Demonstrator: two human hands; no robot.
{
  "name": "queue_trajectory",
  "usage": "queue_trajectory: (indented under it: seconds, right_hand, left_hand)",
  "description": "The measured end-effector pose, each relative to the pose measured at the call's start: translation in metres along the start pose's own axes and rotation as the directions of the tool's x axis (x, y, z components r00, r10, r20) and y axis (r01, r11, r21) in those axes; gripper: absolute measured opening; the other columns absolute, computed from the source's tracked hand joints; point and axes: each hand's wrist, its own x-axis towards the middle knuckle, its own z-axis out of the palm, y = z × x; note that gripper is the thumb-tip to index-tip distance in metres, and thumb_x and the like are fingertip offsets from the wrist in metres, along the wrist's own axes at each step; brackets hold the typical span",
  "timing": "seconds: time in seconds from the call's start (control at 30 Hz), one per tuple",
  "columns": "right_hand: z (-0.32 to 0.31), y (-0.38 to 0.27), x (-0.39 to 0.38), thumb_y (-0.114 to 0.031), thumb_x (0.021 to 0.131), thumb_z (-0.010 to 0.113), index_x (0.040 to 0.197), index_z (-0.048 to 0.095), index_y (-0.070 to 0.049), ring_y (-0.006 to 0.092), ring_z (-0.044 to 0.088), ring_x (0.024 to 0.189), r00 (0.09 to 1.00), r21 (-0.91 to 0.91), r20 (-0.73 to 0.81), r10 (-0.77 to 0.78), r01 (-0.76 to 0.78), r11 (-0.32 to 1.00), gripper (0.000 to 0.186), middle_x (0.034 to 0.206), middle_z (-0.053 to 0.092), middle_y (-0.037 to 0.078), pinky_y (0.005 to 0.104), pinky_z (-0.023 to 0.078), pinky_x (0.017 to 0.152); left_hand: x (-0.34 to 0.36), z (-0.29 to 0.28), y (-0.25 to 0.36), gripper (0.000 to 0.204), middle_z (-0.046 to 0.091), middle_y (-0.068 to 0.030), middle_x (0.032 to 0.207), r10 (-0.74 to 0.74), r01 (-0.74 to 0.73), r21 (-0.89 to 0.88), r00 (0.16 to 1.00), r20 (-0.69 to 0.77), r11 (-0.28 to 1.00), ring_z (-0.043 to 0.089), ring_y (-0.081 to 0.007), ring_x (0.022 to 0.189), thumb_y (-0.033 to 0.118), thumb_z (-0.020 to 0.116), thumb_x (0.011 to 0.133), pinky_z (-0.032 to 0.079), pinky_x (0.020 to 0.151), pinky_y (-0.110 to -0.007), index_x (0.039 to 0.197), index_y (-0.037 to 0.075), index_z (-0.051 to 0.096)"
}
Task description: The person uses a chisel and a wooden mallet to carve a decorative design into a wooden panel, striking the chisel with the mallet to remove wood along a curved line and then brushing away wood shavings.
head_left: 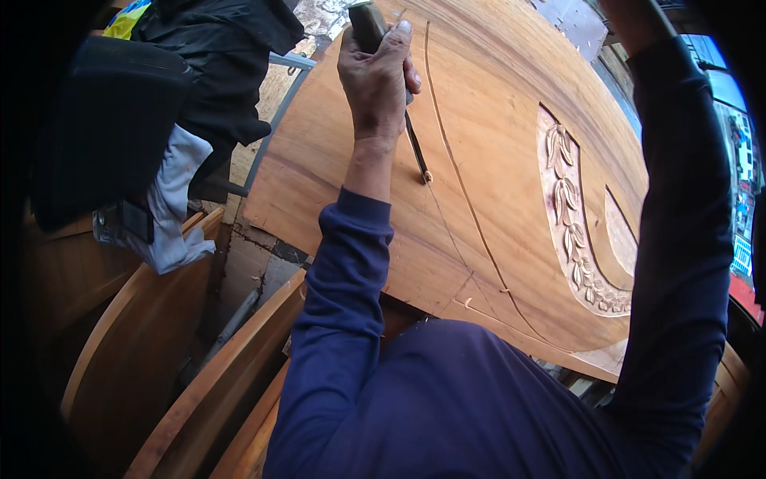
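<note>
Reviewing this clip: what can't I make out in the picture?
Head view:
Right hand: cut off by the top edge; grip unknown.
Cutting tip of the chisel: hidden by a curled wood shaving.
Palm of the left hand: hidden behind its back.
Lower right end of the board: covered by the right sleeve.

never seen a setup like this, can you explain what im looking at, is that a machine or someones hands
No machine here: these are a person's own bare arms at work in dark blue sleeves. The single picture comes from a camera worn on the head, looking down; its wide lens bends straight edges.

The left hand grips a long-bladed carving tool, its tip at a small wood curl on a broad wooden board. The right arm reaches up, its hand beyond the top edge. Carved leaves run along the board's right side.
</note>
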Motion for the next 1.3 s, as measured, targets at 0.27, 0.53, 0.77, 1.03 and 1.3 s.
queue_trajectory:
  seconds: [0.27, 0.53, 0.77, 1.03, 1.3]
  right_hand:
    - [-0.015, -0.003, -0.014, -0.004, 0.079, 0.078, 0.162, 0.040, -0.018, 0.0270, 0.065, 0.120, 0.799, -0.462, 0.588, -0.129, 0.462, 0.757, 0.093, 0.140, 0.065, 0.018, 0.0425, 0.053, 0.104]
    - [0.008, 0.027, -0.018, -0.023, 0.082, 0.083, 0.149, 0.052, -0.010, 0.0230, 0.068, 0.093, 0.958, -0.291, 0.284, -0.047, 0.132, 0.948, 0.076, 0.102, 0.073, 0.013, 0.0420, 0.057, 0.083]
    - [-0.035, 0.017, 0.008, -0.019, 0.081, 0.083, 0.153, 0.048, -0.008, 0.0218, 0.069, 0.085, 0.972, -0.385, 0.020, 0.236, -0.210, 0.899, 0.082, 0.096, 0.071, 0.011, 0.0381, 0.058, 0.071]
    - [0.008, 0.040, -0.036, -0.009, 0.086, 0.075, 0.164, 0.036, -0.022, 0.0212, 0.070, 0.092, 0.517, -0.242, 0.825, -0.229, 0.690, 0.682, 0.088, 0.128, 0.066, 0.015, 0.0319, 0.057, 0.061]
    - [-0.008, 0.022, -0.014, -0.021, 0.084, 0.080, 0.155, 0.048, -0.013, 0.0171, 0.069, 0.067, 0.964, 0.019, 0.073, 0.255, -0.257, 0.966, 0.078, 0.094, 0.073, 0.006, 0.0302, 0.057, 0.060]
  left_hand:
    - [-0.010, 0.008, -0.002, 0.022, 0.052, 0.0027, 0.063, 0.031, -0.032, 0.069, 0.999, 0.020, 0.997, 0.048, -0.0062, 0.044, 0.023, 0.074, 0.099, 0.040, 0.041, -0.022, 0.093, 0.010, 0.058]
    - [-0.010, 0.006, 0.000, 0.021, 0.051, 0.0031, 0.063, 0.050, -0.051, 0.025, 0.998, 0.024, 0.998, 0.047, -0.0060, 0.044, 0.020, 0.073, 0.100, 0.038, 0.040, -0.022, 0.092, 0.011, 0.057]
    - [-0.014, 0.015, -0.002, 0.021, 0.053, -0.0003, 0.060, 0.011, -0.009, -0.045, 0.999, 0.051, 0.999, 0.049, -0.0092, 0.040, 0.012, 0.073, 0.100, 0.038, 0.038, -0.025, 0.098, 0.007, 0.052]
    - [-0.013, -0.015, -0.010, 0.022, 0.050, 0.0024, 0.060, 0.030, -0.024, 0.063, 0.996, -0.082, 0.998, 0.047, -0.0073, 0.042, 0.020, 0.074, 0.099, 0.040, 0.042, -0.024, 0.091, 0.010, 0.057]
    - [-0.018, 0.012, -0.003, 0.022, 0.051, 0.0022, 0.059, -0.003, 0.003, 0.036, 1.000, -0.009, 0.999, 0.050, -0.0073, 0.043, 0.021, 0.075, 0.099, 0.040, 0.041, -0.024, 0.093, 0.010, 0.057]
